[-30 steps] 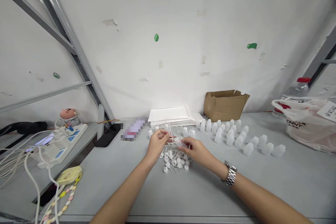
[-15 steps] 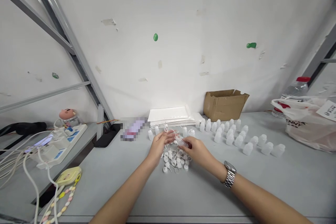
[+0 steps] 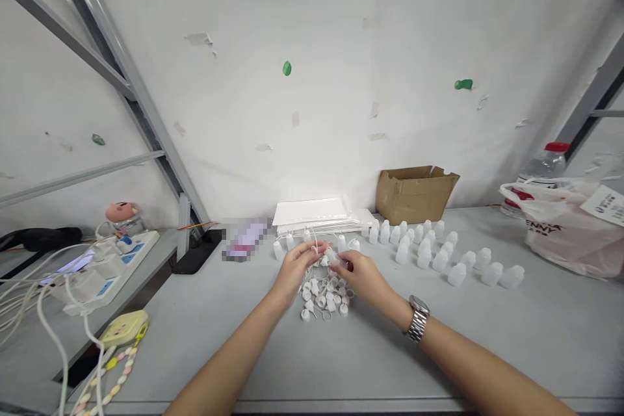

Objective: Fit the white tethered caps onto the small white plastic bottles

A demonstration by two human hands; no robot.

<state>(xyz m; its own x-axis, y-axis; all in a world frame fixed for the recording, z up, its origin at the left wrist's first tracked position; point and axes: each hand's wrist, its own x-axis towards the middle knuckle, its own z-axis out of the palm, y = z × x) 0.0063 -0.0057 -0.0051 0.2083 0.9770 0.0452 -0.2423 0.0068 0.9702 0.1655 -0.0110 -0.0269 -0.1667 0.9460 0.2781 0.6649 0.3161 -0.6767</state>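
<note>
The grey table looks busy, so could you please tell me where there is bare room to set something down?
Bare patches: between the left forearm and yellow case; between the right forearm and standing bottles; and between the forearms, nearer the wearer than the white caps. Crowded: around the left hand, right hand and caps, and in front of the cardboard box.

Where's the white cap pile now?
Head view, below centre: the pile of white caps lies on the gray table, just nearer the camera than the left hand and right hand, left of the large bottle group.
</note>
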